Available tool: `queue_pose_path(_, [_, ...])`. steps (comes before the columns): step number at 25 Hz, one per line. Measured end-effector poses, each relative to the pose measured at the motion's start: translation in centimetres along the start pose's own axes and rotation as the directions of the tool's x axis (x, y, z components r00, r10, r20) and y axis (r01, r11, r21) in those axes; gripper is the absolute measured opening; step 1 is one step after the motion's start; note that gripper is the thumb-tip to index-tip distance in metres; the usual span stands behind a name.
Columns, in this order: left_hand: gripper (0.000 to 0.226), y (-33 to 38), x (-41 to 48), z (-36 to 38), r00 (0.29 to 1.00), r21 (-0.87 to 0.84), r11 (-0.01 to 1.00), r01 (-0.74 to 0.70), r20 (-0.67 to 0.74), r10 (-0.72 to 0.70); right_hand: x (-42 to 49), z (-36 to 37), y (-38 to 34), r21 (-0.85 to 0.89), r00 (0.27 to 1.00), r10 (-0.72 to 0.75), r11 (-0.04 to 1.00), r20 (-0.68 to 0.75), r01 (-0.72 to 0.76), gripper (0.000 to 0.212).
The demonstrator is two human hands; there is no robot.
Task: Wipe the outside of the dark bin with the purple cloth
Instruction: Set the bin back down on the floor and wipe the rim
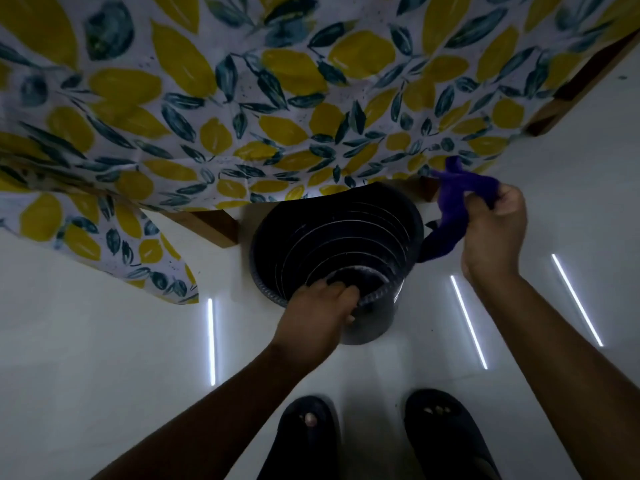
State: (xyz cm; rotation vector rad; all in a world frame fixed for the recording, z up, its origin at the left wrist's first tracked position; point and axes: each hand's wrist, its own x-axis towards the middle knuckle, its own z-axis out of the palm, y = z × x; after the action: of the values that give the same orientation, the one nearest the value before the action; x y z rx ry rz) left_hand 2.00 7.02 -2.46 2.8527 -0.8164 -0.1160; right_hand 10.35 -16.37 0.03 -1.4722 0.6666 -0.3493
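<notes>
Dark bin [367, 327] on the white floor [86, 341], tipped (open mouth toward the camera), partly under the lemon-print tablecloth [207, 116]. Left hand [320, 306] gripping its near rim. Right hand [495, 230] clenched around the purple cloth [450, 209], just beside the bin.

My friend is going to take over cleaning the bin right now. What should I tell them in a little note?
Left hand: gripping the near rim of the dark round plastic bin, fingers inside, steadying it.
Right hand: holding the bunched purple cloth beside the bin's right side; whether it touches the wall is unclear.
The bin stands on the white floor, partly under the lemon-print tablecloth.
Done: bin and cloth are in hand.
Left: wipe around the whole outside wall; nothing shows which parts are already clean.
</notes>
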Motion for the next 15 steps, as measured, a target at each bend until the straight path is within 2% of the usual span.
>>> queue_pose_path(2, [0.045, 0.8, -1.1, 1.1, 0.998, 0.021, 0.998, -0.062, 0.034, 0.061, -0.8, -0.5, -1.0, -0.016, 0.994, -0.090, 0.996, 0.056, 0.091, 0.018])
queue_pose_path(3, [0.047, 1.1, -1.5, 1.5, 0.995, 0.033, 0.995, -0.089, 0.050, 0.087, -1.4, -0.5, -0.9, -0.082, 0.986, -0.137, 0.986, 0.097, 0.145, 0.018])
queue_pose_path(6, [0.031, 1.5, -2.1, 2.3, 0.986, 0.050, 0.986, -0.162, 0.057, 0.159, -3.3, -0.1, 2.5, -0.338, 0.920, -0.212, 0.883, 0.330, 0.325, 0.024])
queue_pose_path(7, [0.028, 1.5, -2.1, 2.5, 0.983, 0.064, 0.982, -0.178, 0.058, 0.174, -3.9, 0.0, 4.2, -0.431, 0.877, -0.208, 0.806, 0.433, 0.405, 0.030])
queue_pose_path(9, [0.026, 1.5, -2.4, 2.9, 0.976, 0.088, 0.974, -0.206, 0.087, 0.199, -4.3, -0.3, 6.9, -0.602, 0.779, -0.174, 0.541, 0.603, 0.587, 0.038])
queue_pose_path(10, [0.026, 1.4, -2.7, 3.1, 0.973, 0.094, 0.972, -0.214, 0.111, 0.203, -4.2, -0.6, 7.5, -0.634, 0.732, -0.127, 0.415, 0.670, 0.652, 0.038])
queue_pose_path(11, [0.026, 1.2, -3.1, 3.6, 0.971, 0.095, 0.972, -0.215, 0.129, 0.202, -4.1, -0.9, 7.7, -0.625, 0.681, -0.065, 0.342, 0.729, 0.702, 0.037])
queue_pose_path(12, [0.028, 1.1, -3.5, 3.8, 0.969, 0.087, 0.975, -0.205, 0.160, 0.190, -4.1, -1.2, 7.6, -0.596, 0.635, -0.017, 0.328, 0.772, 0.733, 0.037])
queue_pose_path(13, [0.030, 0.9, -3.9, 4.1, 0.968, 0.069, 0.979, -0.193, 0.177, 0.178, -4.2, -1.6, 7.4, -0.568, 0.609, -0.001, 0.360, 0.793, 0.740, 0.041])
queue_pose_path(14, [0.032, 0.8, -4.2, 4.2, 0.968, 0.054, 0.983, -0.174, 0.194, 0.161, -4.6, -1.9, 6.9, -0.568, 0.635, -0.034, 0.415, 0.772, 0.711, 0.046])
queue_pose_path(15, [0.034, 0.6, -4.5, 4.6, 0.970, 0.037, 0.987, -0.158, 0.194, 0.148, -4.8, -2.2, 6.4, -0.600, 0.719, -0.087, 0.486, 0.690, 0.635, 0.052])
